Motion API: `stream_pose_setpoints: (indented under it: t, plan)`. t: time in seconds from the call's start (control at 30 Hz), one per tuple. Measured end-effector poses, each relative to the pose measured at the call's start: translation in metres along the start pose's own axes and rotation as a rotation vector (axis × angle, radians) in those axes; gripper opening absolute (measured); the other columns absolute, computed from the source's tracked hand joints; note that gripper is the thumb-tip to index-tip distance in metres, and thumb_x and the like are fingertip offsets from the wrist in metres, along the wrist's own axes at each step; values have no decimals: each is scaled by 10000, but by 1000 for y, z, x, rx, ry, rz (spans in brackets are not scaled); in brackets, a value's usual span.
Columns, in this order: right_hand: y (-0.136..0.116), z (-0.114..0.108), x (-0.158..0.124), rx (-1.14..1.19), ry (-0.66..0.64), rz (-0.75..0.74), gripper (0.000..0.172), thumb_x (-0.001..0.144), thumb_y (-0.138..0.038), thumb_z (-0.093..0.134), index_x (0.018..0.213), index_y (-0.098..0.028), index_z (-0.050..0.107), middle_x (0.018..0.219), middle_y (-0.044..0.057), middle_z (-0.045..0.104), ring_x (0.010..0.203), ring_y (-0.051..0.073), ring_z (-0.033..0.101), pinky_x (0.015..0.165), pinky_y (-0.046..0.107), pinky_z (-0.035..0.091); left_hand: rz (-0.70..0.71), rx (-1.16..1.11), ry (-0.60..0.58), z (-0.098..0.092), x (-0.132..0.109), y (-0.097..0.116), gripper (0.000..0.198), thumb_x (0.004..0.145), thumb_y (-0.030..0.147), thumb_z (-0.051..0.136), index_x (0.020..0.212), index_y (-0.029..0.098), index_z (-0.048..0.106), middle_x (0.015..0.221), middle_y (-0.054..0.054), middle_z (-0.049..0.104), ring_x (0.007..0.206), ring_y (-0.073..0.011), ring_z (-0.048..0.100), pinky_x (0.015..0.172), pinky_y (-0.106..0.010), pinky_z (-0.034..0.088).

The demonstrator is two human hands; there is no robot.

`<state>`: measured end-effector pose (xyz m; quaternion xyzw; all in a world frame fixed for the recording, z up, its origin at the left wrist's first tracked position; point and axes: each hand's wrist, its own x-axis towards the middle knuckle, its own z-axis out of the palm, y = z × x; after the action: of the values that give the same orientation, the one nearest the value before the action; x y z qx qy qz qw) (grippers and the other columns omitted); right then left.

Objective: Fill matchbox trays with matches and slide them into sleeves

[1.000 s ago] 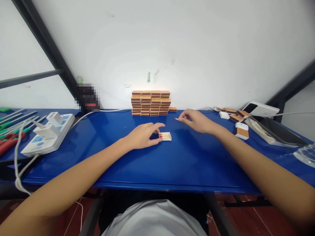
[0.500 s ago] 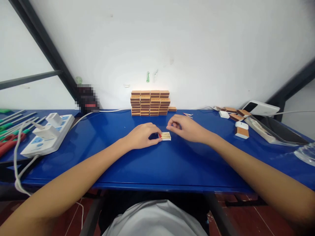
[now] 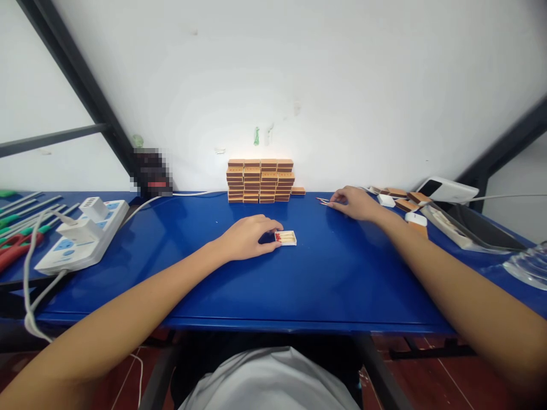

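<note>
Matchbox tray [image 3: 287,237] clamped in left hand [image 3: 248,238] grip; loose matches [image 3: 323,200] at right hand [image 3: 356,203] fingertips, that grip unclear.

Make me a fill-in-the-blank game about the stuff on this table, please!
1. The left hand grips the open tray of red-tipped ____.
2. The table is the colour ____.
3. The stack of matchboxes stands against the white ____.
4. The power strip lies on the person's ____ side.
Missing words: matches, blue, wall, left.
</note>
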<state>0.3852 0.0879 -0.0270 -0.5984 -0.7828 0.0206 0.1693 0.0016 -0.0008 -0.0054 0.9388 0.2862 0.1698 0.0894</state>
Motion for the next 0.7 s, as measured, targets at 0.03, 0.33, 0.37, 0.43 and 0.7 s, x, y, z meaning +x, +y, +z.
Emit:
stream_pose_setpoints:
  t: [0.03,0.33,0.37,0.43,0.7]
  plan:
    - [-2,0,0,-15,-2,-7,195,903,-363,672,863,-191,754,912,115,777,856,264,695,753,365,505,2,-1,2,0,0,0,332,998,354,687,1291,198,705,1126,-82,775,1006,-244,697,817,-356,535]
    - [-21,-6,-5,34,-63,19,197,928,-311,647,790,-185,710,796,106,768,689,218,661,664,338,469,-20,-21,6,0,-1,1,372,990,358,698,1334,215,686,1113,-85,768,1001,-248,707,830,-360,545]
    - [-23,-7,-5,47,-57,17,195,930,-310,647,797,-183,712,804,106,767,694,218,662,670,335,470,-22,-26,6,0,-1,1,379,989,352,701,1342,214,681,1115,-85,768,1008,-247,709,833,-358,546]
    - [-26,-7,-5,74,-52,10,193,933,-314,648,811,-181,715,820,106,764,700,215,659,678,331,471,-23,-31,7,-1,-1,2,394,986,339,708,1357,210,672,1116,-82,770,1021,-248,712,838,-356,545]
    - [-27,-2,-5,56,1,-40,182,903,-341,676,854,-172,721,868,110,739,774,231,638,710,337,470,-38,-35,6,0,-1,2,445,986,343,718,1404,210,642,1127,-75,772,1039,-242,714,844,-349,545]
